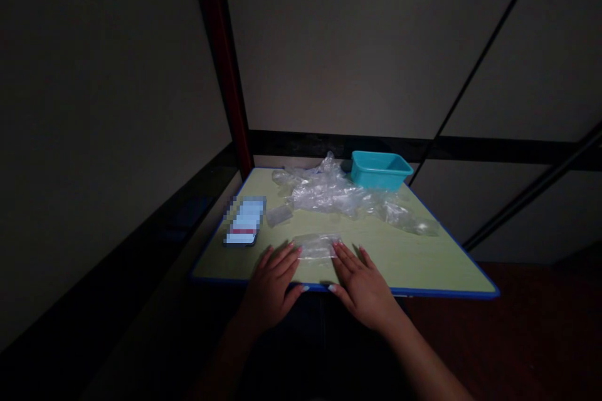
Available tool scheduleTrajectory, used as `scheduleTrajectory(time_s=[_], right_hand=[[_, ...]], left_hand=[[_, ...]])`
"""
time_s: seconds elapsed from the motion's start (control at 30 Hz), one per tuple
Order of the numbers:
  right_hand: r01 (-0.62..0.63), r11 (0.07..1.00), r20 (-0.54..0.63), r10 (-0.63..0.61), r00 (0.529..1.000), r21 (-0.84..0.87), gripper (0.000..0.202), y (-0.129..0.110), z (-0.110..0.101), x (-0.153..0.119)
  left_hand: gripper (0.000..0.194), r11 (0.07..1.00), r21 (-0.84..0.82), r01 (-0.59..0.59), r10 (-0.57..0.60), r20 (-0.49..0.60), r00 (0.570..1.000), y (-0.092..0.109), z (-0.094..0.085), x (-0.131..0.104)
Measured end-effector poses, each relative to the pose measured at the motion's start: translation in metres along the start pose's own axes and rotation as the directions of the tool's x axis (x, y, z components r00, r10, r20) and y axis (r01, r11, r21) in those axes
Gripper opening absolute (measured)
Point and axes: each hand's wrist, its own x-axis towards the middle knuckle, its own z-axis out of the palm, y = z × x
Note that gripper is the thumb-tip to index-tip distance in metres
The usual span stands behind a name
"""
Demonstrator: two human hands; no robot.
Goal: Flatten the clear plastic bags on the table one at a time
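Observation:
A clear plastic bag, flattened into a strip, lies on the table near its front edge. My left hand rests at the bag's left end, fingers stretched out and fingertips touching it. At the right end, my right hand lies with its fingers extended and fingertips on the plastic. Both thumbs are by the table's blue edge. Behind the strip spreads a loose heap of crumpled clear plastic bags. A small folded piece of clear plastic sits left of the heap.
The pale yellow-green table has a blue rim. A turquoise plastic basket stands at the back right, touching the heap. On the left lies a phone with a lit, blurred screen. Walls close in behind and left.

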Motion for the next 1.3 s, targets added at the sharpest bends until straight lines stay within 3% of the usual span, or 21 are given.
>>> scheduleTrajectory(time_s=[0.33, 0.47, 0.57, 0.63, 0.7, 0.8, 0.9, 1.07, 1.3], right_hand=[[0.020, 1.000, -0.050, -0.020, 0.999, 0.001, 0.054, 0.002, 0.007, -0.002], [0.029, 1.000, -0.061, -0.028, 0.998, 0.010, 0.055, 0.004, 0.008, -0.002], [0.027, 0.999, -0.053, -0.026, 0.998, 0.021, 0.053, 0.004, 0.008, -0.002], [0.036, 0.999, -0.041, -0.035, 0.999, 0.030, 0.053, 0.004, 0.007, -0.001], [0.040, 0.998, -0.034, -0.038, 0.999, 0.041, 0.053, 0.003, 0.006, -0.001], [0.026, 0.998, -0.030, -0.025, 0.999, 0.057, 0.054, 0.002, 0.004, -0.001], [0.031, 0.997, -0.033, -0.029, 0.999, 0.065, 0.058, 0.002, 0.005, 0.000], [0.050, 0.996, -0.054, -0.046, 0.998, 0.078, 0.063, 0.002, 0.008, 0.002], [0.048, 0.997, -0.056, -0.045, 0.997, 0.053, 0.063, 0.001, 0.007, 0.002]], left_hand=[[0.035, 0.998, 0.020, -0.054, 0.054, -0.035, 0.998, 0.000, -0.001, -0.009], [0.019, 0.999, -0.038, -0.033, 0.022, -0.254, 0.967, 0.007, -0.007, 0.000], [0.024, 0.996, -0.090, 0.024, -0.055, -0.366, 0.929, 0.024, -0.010, 0.021], [0.040, 0.992, -0.104, 0.069, -0.096, -0.281, 0.955, 0.039, -0.009, 0.041], [0.055, 0.990, -0.080, 0.118, -0.127, -0.122, 0.984, 0.052, -0.004, 0.058], [0.056, 0.979, -0.027, 0.203, -0.201, 0.043, 0.979, 0.060, 0.004, 0.069], [0.056, 0.972, 0.062, 0.227, -0.231, 0.072, 0.970, 0.053, 0.011, 0.062], [0.053, 0.977, 0.169, 0.128, -0.146, 0.100, 0.984, 0.034, 0.017, 0.047], [0.052, 0.975, 0.171, 0.139, -0.164, 0.146, 0.975, 0.031, 0.025, 0.042]])
